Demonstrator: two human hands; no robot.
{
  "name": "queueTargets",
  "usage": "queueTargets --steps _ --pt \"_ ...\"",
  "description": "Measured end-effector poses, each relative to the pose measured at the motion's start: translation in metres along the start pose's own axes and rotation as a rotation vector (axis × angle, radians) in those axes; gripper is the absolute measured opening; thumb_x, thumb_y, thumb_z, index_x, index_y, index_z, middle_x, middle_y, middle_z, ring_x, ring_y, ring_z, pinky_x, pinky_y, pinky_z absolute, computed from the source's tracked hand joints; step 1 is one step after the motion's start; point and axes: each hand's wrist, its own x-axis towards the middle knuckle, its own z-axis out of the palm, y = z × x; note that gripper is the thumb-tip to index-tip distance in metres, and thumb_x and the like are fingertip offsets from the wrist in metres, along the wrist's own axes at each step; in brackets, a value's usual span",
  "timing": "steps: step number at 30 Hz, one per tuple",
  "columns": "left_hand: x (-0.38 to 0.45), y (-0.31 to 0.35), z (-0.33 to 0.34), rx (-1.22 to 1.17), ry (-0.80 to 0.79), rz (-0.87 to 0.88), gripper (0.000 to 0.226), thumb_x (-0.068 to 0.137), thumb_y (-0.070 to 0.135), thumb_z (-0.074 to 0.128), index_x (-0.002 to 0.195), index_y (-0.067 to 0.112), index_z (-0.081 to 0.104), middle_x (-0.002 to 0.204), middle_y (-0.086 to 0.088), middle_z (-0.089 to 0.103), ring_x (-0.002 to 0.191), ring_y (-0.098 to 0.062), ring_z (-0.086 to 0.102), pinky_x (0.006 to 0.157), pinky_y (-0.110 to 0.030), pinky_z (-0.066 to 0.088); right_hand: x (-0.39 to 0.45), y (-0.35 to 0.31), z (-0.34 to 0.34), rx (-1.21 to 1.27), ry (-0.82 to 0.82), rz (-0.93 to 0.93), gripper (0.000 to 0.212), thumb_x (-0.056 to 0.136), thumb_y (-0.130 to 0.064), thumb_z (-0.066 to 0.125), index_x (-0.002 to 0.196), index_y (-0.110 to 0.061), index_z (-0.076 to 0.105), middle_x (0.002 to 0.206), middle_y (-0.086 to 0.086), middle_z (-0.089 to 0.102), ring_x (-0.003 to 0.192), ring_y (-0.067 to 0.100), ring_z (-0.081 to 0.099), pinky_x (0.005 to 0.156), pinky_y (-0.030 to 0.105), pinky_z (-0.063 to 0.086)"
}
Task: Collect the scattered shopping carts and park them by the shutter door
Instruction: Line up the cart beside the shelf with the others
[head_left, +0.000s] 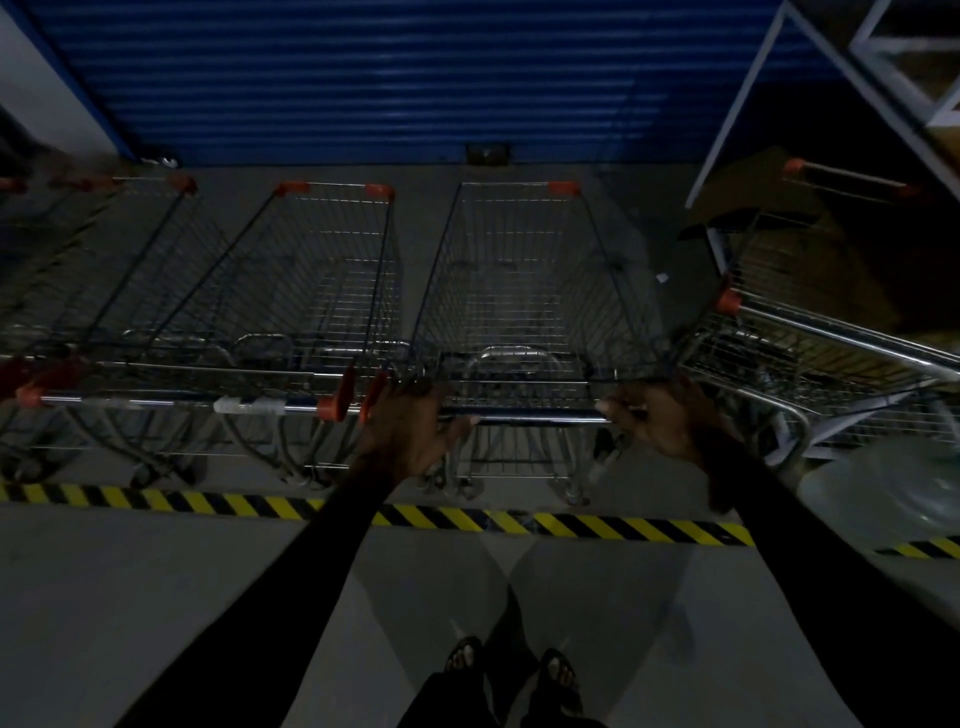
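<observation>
While both feet stood short of the yellow-and-black hazard stripe (597, 525), the left hand (410, 426) and right hand (660, 415) were wrapped around the steel handlebar (535, 414) of the empty wire shopping cart (524, 291). Rigid and probably fairly light, it likely rolled easily, steered best from the bar's ends, nosed near the blue ribbed shutter door (389, 78).

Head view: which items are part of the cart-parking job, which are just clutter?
Job:
- held cart, left hand and right hand on its handle
- parked carts alongside
- tilted cart at right
- blue shutter door

Bystanders:
- hazard tape on the floor
- metal rack
- cardboard
</observation>
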Motion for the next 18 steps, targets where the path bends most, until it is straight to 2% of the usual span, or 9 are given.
queueTargets --steps 2,3,7,10,12,14,18 --pt "0.005 0.010 0.000 0.032 -0.017 0.006 0.070 0.099 0.074 0.042 0.129 0.016 0.067 0.120 -0.014 0.072 0.111 -0.037 0.067 0.092 -0.048 0.055 0.003 0.003 -0.004 -0.025 -0.005 0.022 0.046 0.097 -0.075 0.047 0.088 -0.038 0.074 0.094 -0.003 0.078 0.092 0.019 0.074 0.077 0.031 0.052" --pt "0.006 0.016 0.002 0.048 -0.020 0.003 0.072 0.100 0.073 0.039 0.130 0.014 0.067 0.122 -0.014 0.072 0.112 -0.038 0.066 0.093 -0.047 0.053 0.006 0.005 -0.004 -0.044 -0.018 0.030 0.043 0.100 -0.069 0.050 0.093 -0.035 0.076 0.097 0.000 0.078 0.095 0.022 0.074 0.077 0.031 0.050" --pt "0.004 0.050 0.011 0.062 -0.036 0.050 0.060 0.103 0.060 0.039 0.129 0.014 0.066 0.124 -0.012 0.068 0.114 -0.035 0.061 0.095 -0.048 0.048 -0.003 0.001 -0.014 -0.108 0.027 0.053 0.053 0.101 -0.067 0.040 0.110 -0.031 0.078 0.112 0.009 0.076 0.102 0.033 0.072 0.085 0.041 0.056" --pt "-0.003 0.080 0.018 0.010 -0.001 0.131 0.048 0.100 0.048 0.046 0.127 0.013 0.066 0.119 -0.011 0.065 0.110 -0.035 0.060 0.095 -0.050 0.048 -0.032 -0.004 -0.018 -0.052 0.197 0.136 0.063 0.098 -0.070 0.037 0.112 -0.024 0.077 0.114 0.010 0.076 0.100 0.035 0.072 0.080 0.043 0.059" --pt "-0.007 0.099 0.026 -0.063 0.036 0.166 0.042 0.099 0.043 0.053 0.126 0.013 0.066 0.116 -0.010 0.063 0.107 -0.034 0.058 0.092 -0.048 0.049 -0.060 -0.003 -0.013 -0.015 0.310 0.182 0.060 0.101 -0.067 0.043 0.124 -0.021 0.074 0.128 0.009 0.073 0.114 0.032 0.066 0.085 0.040 0.055" --pt "-0.014 0.120 0.034 -0.124 0.062 0.194 0.040 0.101 0.041 0.057 0.129 0.013 0.066 0.120 -0.009 0.063 0.110 -0.033 0.056 0.089 -0.045 0.049 -0.091 -0.002 -0.005 0.007 0.340 0.234 0.053 0.104 -0.056 0.052 0.140 -0.020 0.065 0.140 0.010 0.066 0.125 0.032 0.059 0.087 0.042 0.054" --pt "-0.029 0.167 0.052 -0.192 0.097 0.339 0.035 0.098 0.030 0.068 0.126 0.010 0.068 0.122 -0.011 0.064 0.111 -0.033 0.057 0.091 -0.044 0.047 -0.157 0.006 0.014 0.076 0.331 0.427 0.064 0.099 -0.063 0.048 0.132 -0.012 0.069 0.125 0.014 0.070 0.110 0.039 0.068 0.084 0.044 0.056"
